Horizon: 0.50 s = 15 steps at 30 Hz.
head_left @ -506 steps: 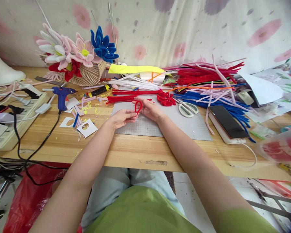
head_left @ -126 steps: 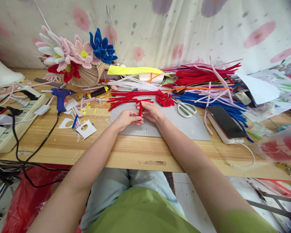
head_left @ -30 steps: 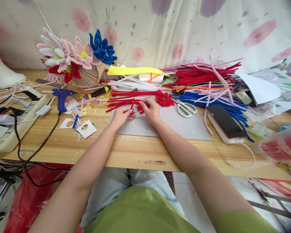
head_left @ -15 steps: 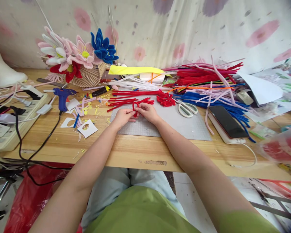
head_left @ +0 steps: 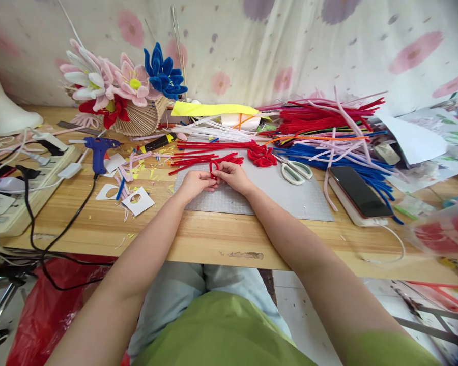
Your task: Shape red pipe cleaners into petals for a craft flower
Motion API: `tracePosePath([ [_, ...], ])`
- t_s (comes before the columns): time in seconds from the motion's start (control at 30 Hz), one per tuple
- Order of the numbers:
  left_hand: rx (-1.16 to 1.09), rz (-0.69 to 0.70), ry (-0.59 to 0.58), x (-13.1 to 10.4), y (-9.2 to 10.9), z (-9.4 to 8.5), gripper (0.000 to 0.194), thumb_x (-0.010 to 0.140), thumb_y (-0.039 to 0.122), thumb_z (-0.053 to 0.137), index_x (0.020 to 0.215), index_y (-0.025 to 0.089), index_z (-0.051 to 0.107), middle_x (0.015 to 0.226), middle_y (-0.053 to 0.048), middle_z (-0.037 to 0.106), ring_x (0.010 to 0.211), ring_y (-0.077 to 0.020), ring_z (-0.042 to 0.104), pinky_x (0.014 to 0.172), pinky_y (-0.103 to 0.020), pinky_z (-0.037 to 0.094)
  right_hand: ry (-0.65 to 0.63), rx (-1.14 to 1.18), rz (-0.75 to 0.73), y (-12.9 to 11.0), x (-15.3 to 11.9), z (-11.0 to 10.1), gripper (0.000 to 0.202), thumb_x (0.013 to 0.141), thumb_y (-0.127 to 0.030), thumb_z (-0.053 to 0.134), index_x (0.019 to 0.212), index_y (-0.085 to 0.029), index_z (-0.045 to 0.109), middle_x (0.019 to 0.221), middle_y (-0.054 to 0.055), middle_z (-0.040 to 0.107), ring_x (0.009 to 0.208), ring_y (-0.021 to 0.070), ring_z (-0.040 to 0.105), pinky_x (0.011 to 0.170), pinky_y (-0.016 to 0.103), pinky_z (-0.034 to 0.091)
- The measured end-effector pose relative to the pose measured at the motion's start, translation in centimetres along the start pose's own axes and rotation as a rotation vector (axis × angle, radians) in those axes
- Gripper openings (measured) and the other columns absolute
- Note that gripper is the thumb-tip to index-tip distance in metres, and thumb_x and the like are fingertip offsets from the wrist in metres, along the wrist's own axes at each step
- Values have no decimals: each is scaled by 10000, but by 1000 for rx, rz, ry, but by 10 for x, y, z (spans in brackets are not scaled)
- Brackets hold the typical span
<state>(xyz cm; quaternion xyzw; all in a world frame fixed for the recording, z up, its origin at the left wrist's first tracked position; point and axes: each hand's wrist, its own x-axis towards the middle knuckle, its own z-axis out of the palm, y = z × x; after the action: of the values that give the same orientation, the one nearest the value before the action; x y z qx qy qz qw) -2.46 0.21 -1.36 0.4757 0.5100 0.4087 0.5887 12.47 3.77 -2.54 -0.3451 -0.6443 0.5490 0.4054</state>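
Observation:
A red pipe cleaner (head_left: pixel 212 165), bent into a small upright loop, is pinched between both hands above the grey cutting mat (head_left: pixel 290 201). My left hand (head_left: pixel 197 184) grips it from the left, fingers closed. From the right, my right hand (head_left: pixel 232 176) closes thumb and fingers on the same piece. Just behind the hands lie several straight red pipe cleaners (head_left: pixel 193 161). A cluster of shaped red loops (head_left: pixel 262 155) rests on the mat to the right, touching or close to scissors (head_left: pixel 295 172) with pale handles.
A blue glue gun (head_left: pixel 98 152), white card pieces (head_left: pixel 138 202) and a power strip (head_left: pixel 30 195) are on the left. Fuzzy flowers (head_left: pixel 133 84) stand behind. Red pipe cleaners (head_left: pixel 324 119) and blue ones (head_left: pixel 347 168) are heaped at right, near a phone (head_left: pixel 361 190).
Both hands stay in nearly the same place, still pinching the red loop. The loop looks slightly narrower. The view has shifted a little.

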Motion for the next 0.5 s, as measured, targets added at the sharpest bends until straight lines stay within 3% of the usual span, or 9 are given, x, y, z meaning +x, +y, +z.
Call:
tracePosePath([
  [0.23, -153, -92, -112, -6, 10, -1, 237, 603, 131, 760, 827, 108, 686, 749, -34, 692, 625, -84, 624, 644, -224, 547, -19, 372, 126, -8, -1, -13, 441, 600, -447, 749, 936, -193, 618, 659, -44, 535, 540, 53, 417, 451, 182, 255],
  [0.33, -186, -122, -136, -7, 13, -1, 212, 634, 110, 735, 837, 106, 675, 755, -31, 688, 588, -63, 604, 587, -187, 532, -61, 450, 171, -8, -1, -18, 439, 586, -436, 763, 936, -197, 650, 713, -21, 562, 579, 63, 424, 469, 186, 292],
  [0.5, -178, -164, -134, -8, 13, 3, 160, 662, 64, 693, 813, 103, 658, 721, -28, 680, 569, -66, 604, 544, -170, 521, -91, 421, 129, -4, 1, -21, 386, 624, -433, 736, 915, -184, 682, 725, 2, 585, 561, 61, 389, 428, 188, 217],
])
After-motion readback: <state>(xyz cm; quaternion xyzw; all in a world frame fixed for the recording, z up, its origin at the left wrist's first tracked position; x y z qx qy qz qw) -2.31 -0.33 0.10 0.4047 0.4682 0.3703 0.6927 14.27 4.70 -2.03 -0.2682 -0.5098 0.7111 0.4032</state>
